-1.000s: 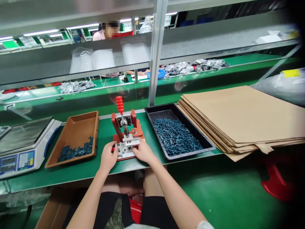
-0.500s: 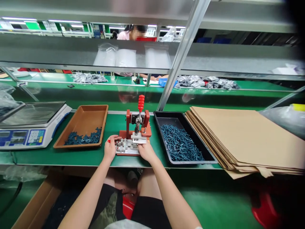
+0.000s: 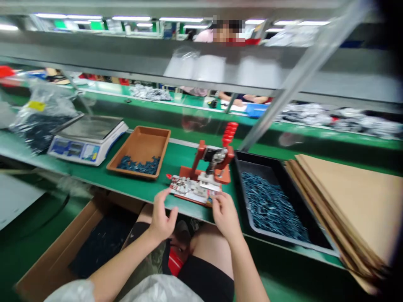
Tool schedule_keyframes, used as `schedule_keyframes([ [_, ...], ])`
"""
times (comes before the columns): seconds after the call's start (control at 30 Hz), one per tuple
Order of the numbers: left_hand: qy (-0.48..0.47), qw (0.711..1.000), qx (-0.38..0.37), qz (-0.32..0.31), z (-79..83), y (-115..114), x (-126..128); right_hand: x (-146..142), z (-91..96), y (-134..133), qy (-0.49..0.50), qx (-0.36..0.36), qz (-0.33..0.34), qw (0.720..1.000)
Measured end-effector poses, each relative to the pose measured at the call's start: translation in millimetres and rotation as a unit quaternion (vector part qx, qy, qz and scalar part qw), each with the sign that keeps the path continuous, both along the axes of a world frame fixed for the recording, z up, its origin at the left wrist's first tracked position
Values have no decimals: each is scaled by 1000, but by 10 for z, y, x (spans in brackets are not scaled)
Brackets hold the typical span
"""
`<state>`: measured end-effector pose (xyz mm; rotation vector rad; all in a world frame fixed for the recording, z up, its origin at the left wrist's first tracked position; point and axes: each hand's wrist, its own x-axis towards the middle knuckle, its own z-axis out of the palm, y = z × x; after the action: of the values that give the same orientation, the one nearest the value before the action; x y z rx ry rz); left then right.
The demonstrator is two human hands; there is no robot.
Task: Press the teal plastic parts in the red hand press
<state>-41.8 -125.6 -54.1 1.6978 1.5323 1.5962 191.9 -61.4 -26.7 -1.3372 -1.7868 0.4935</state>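
Observation:
A small hand press with a red ribbed handle [image 3: 229, 134] and a metal fixture plate [image 3: 189, 188] stands at the bench's front. My left hand [image 3: 163, 218] is off the press, just in front of the plate's left end, thumb and fingers apart, holding nothing. At the plate's right end, the fingers of my right hand [image 3: 225, 214] are bent together against the fixture; whatever they pinch is too small and blurred to name. Left of the press, a brown tray [image 3: 143, 134] holds small dark blue pieces [image 3: 138, 165]. On the right, a black tray [image 3: 258, 161] holds many slim dark blue pieces [image 3: 270, 205].
A weighing scale [image 3: 90, 140] and a plastic bag of dark parts [image 3: 44, 121] are at the left. Stacked brown cardboard sheets [image 3: 352, 197] lie far right. Below the bench sits an open carton [image 3: 56, 251]. A metal post [image 3: 292, 88] rises behind; a co-worker's hands [image 3: 252, 99] show beyond.
My left hand has let go of the fixture's left end and drawn back toward me, opening. My right hand stays at the right end. The view has swung left and tilted.

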Motion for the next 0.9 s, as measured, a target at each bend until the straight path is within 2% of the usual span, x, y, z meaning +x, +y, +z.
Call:
schedule_keyframes([
  [0.03,-51,994,-72,-69,-26,-191,31,-52,-14,-130,1,7,4,1000],
  [0.07,-116,972,-152,-135,-46,-355,74,-134,-25,-268,2,5,27,1000],
  [0.1,-188,939,-225,-180,-61,-485,121,-243,-32,-414,2,-7,69,998],
  [0.13,-253,904,-281,-198,-72,-583,163,-370,-37,-563,0,-29,122,992],
  [0.17,-303,878,-318,-190,-83,-654,188,-504,-40,-707,-4,-54,175,983],
  [0.23,-353,856,-352,-135,-124,-744,149,-735,-43,-931,-14,-98,256,962],
  [0.3,-338,866,-361,-77,-236,-815,-77,-825,-28,-998,-26,-112,286,951],
  [0.33,-309,878,-363,-47,-332,-853,-274,-790,-5,-965,-34,-103,284,953],
  [0.43,-163,917,-353,88,-764,-988,-1123,-342,132,-666,-47,-25,203,978],
  [0.5,-41,916,-367,157,-1057,-1079,-1711,154,243,-365,-50,40,112,992],
  [0.53,20,905,-388,172,-1157,-1111,-1938,418,286,-200,-60,58,62,995],
  [0.57,68,907,-379,169,-1204,-1124,-2095,674,315,-31,-78,61,11,995],
  [0.6,108,910,-370,155,-1189,-1108,-2174,907,325,136,-103,50,-30,993],
  [0.63,139,917,-351,129,-1104,-1056,-2179,1109,316,295,-132,27,-57,989],
  [0.67,162,928,-323,94,-953,-961,-2121,1272,289,439,-161,0,-74,984],
  [0.73,199,946,-257,20,-502,-631,-1901,1477,199,665,-208,-70,-80,972],
  [0.77,222,952,-212,-16,-241,-399,-1784,1523,149,740,-221,-99,-74,967],
  [0.83,243,962,-118,-39,237,165,-1617,1532,72,809,-229,-131,-54,963],
  [0.9,249,966,-68,-25,555,791,-1570,1482,53,791,-232,-126,-42,964],
])
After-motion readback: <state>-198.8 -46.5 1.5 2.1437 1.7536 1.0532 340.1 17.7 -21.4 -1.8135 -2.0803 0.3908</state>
